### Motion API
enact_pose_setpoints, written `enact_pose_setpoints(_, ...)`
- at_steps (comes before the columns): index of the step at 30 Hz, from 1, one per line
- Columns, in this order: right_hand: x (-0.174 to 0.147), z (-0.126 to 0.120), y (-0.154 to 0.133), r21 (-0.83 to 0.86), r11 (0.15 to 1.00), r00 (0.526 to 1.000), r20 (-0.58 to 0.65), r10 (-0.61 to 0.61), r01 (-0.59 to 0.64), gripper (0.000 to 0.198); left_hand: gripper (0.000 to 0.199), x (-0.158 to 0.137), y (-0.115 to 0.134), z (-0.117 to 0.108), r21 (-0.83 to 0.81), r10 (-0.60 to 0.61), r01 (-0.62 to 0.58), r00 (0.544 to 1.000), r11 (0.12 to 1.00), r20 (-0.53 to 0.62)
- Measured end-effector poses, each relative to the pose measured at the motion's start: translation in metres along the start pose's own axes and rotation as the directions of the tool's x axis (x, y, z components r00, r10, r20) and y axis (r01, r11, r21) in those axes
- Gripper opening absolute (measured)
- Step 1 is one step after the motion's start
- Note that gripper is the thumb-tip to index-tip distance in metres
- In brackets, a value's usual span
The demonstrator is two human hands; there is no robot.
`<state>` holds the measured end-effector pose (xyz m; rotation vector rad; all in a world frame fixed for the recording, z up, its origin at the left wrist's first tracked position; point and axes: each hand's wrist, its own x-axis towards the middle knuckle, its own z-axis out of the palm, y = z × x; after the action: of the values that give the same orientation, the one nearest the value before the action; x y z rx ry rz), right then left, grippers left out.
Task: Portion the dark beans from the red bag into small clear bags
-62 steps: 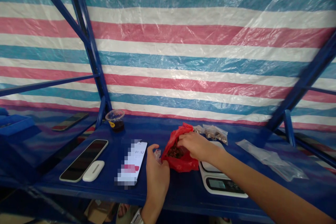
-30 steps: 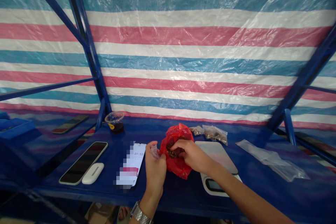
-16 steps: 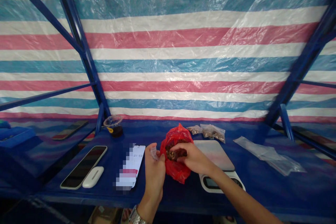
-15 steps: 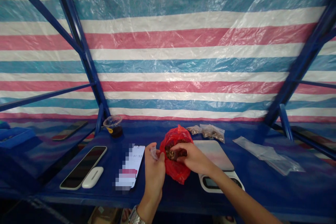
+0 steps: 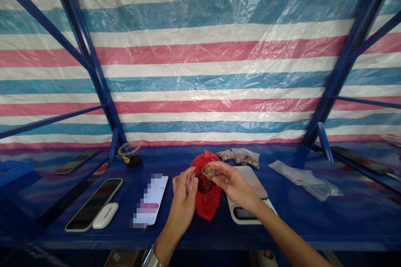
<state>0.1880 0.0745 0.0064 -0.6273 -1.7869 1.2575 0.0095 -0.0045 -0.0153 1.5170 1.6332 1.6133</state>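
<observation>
My right hand (image 5: pixel 230 179) holds a small round cup (image 5: pixel 208 171) filled with light brown bits, tilted toward me above an open red plastic bag (image 5: pixel 207 206). Inside the bag lie more dark brown pieces (image 5: pixel 205 186); their kind is too small to tell. At the bag's left side my left hand (image 5: pixel 184 190) is closed on a small clear plastic bag (image 5: pixel 189 181), pinched between thumb and fingers. Just right of the red bag stands a white digital scale (image 5: pixel 250 181), partly covered by my right forearm.
Filled zip bags (image 5: pixel 246 157) lie behind the scale, flat clear bags (image 5: pixel 305 179) to its right. On the left are a lit phone (image 5: pixel 153 204), a dark-screened phone (image 5: pixel 94 204), a white earbud case (image 5: pixel 105 215) and a lidded cup of dark liquid (image 5: pixel 131 156). Blue posts (image 5: pixel 94 66) flank the table.
My right hand has risen out of the red bag's contents, bringing up the small cup full of bits. My left hand still grips the clear bag. The view has shifted slightly right.
</observation>
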Motion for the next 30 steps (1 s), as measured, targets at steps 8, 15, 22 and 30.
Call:
enact_pose_setpoints(8, -0.013, 0.017, -0.033, -0.127, 0.987, 0.995, 0.032, -0.099, 0.102, 0.03, 0.029, 0.0, -0.001, -0.002, 0.094, 0.055, -0.051, 0.998, 0.994, -0.036)
enact_pose_setpoints(15, -0.019, 0.023, -0.048, -0.49, 0.83, 0.964, 0.167, -0.209, 0.265, 0.054, 0.041, -0.006, -0.009, -0.001, 0.191, 0.073, -0.077, 0.997, 0.979, 0.027)
enact_pose_setpoints(22, -0.018, 0.025, -0.053, -0.543, 0.762, 0.934, 0.258, -0.247, 0.352, 0.062, 0.045, -0.009, 0.001, -0.001, 0.188, 0.073, -0.084, 0.995, 0.978, 0.066)
enact_pose_setpoints(30, -0.018, 0.029, -0.06, -0.477, 0.827, 0.951, 0.22, -0.216, 0.298, 0.058, 0.051, -0.007, -0.007, -0.003, 0.153, 0.04, -0.043, 0.999, 0.987, 0.021)
